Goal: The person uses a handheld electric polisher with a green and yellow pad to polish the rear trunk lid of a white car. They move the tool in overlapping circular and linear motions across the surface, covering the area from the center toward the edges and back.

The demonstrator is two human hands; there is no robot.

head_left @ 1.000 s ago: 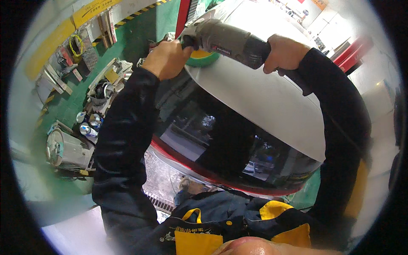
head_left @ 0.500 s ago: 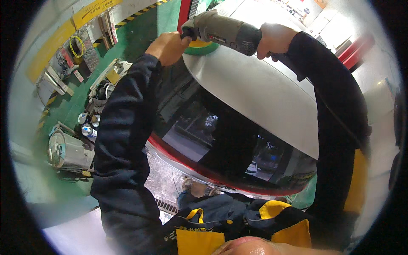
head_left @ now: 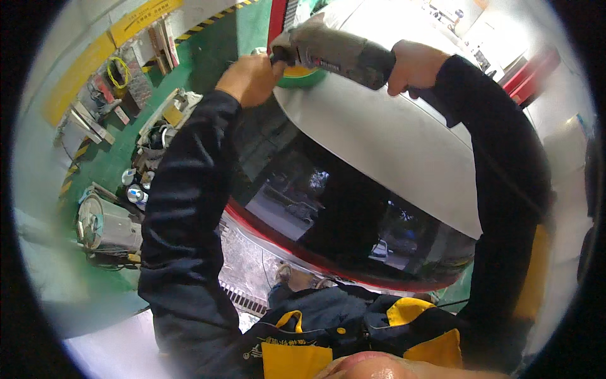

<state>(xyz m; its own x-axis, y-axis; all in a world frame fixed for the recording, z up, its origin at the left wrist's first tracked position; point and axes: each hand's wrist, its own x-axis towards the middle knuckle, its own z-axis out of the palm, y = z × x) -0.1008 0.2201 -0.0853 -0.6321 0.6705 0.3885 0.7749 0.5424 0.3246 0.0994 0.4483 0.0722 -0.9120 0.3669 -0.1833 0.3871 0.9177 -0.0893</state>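
Both my arms are stretched far forward over a car, holding a grey-and-black power polisher (head_left: 341, 55). My left hand (head_left: 252, 79) is closed round the black handle at its front end. The rear end of the body is gripped by my right hand (head_left: 418, 66). Under the polisher's head, a round green-and-yellow pad (head_left: 302, 78) shows in part, at the far left edge of a pale silver-white car panel (head_left: 385, 132). Whether the pad presses flat on that panel is hidden. Nearer me lies the car's dark glossy window (head_left: 341, 215), with reflections in it.
A red trim edge (head_left: 265, 235) runs along the car's near side. On the green floor at left stand a grey bucket (head_left: 107, 222), several spray cans (head_left: 136, 194) and cluttered tools. A red post (head_left: 276, 25) rises beyond my left hand. A floor grate (head_left: 245, 299) lies below.
The polisher's rear end and my right hand have dipped slightly and shifted a little right. The whole view has also shifted slightly. Both hands keep their hold.
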